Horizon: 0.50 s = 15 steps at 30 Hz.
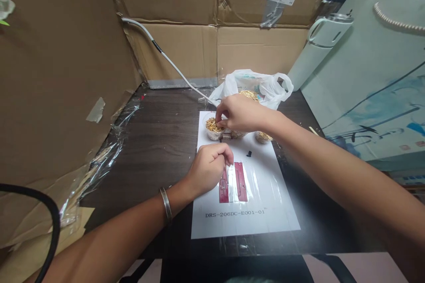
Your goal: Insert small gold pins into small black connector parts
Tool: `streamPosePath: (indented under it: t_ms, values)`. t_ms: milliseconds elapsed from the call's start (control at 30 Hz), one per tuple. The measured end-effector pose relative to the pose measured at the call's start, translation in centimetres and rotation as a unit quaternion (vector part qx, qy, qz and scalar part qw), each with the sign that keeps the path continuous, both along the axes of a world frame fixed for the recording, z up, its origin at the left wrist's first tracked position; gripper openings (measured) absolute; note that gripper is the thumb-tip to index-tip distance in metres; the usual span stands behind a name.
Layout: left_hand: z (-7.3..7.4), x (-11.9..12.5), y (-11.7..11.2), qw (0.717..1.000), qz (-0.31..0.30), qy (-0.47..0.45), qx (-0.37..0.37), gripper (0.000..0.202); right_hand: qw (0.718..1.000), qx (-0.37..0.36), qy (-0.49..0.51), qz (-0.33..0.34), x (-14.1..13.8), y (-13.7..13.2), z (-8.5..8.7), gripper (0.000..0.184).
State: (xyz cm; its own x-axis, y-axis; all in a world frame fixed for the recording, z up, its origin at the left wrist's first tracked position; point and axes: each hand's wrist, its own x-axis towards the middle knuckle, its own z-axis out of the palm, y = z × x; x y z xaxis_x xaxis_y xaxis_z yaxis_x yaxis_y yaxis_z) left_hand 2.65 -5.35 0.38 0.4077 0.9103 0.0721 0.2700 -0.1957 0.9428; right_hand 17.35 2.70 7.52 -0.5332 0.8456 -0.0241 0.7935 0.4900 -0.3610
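Observation:
My right hand [241, 113] reaches across to a clear cup [215, 134] heaped with small gold-coloured metal pieces [212, 124]. Its fingertips are pinched together at the cup's right side; whatever they hold is too small to make out. Over the white printed sheet [265, 212], my left hand [211, 166] is closed with its fingers curled, just above two dark pink strips [241, 183] with lines and holes. The curled fingers hide anything in that grip. Two more cups of gold pieces, including one at the right [263, 136], stand partly behind my right hand and forearm.
Behind the cups sits a white plastic bag [277, 90] with gold pins [249, 94]. A small black piece [249, 154] lies on the sheet. A white cable [179, 70] runs down to the table. A pale bottle [318, 48] leans at right; cardboard [59, 44] walls the left and back.

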Motion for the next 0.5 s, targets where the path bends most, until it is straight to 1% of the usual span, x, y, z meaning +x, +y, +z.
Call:
streamPosePath:
  t_ms: [133,200,267,367,433,500]
  values:
    - [0.0,0.1,0.0,1.0,0.008,0.006,-0.015,0.024,1.0,0.001,0.004,0.012,-0.2,0.1,0.1,0.016]
    - [0.0,0.1,0.0,1.0,0.01,0.005,-0.019,0.024,0.999,0.007,0.041,0.011,0.0,0.0,0.3,0.014]
    - [0.1,0.1,0.0,1.0,0.013,-0.007,-0.026,0.023,0.995,0.014,0.102,-0.003,0.4,-0.4,0.5,0.012]
    - [0.3,0.1,-0.2,0.999,0.018,-0.04,-0.031,0.022,0.983,0.006,0.181,-0.026,1.2,-2.2,0.6,0.012]
    - [0.4,0.2,-0.3,0.997,0.019,-0.062,-0.029,0.024,0.979,-0.012,0.202,-0.038,1.8,-3.9,0.4,0.011]
    - [0.3,0.3,-0.4,0.996,0.019,-0.083,-0.026,0.025,0.979,-0.016,0.199,-0.043,2.2,-5.5,-0.3,0.01]
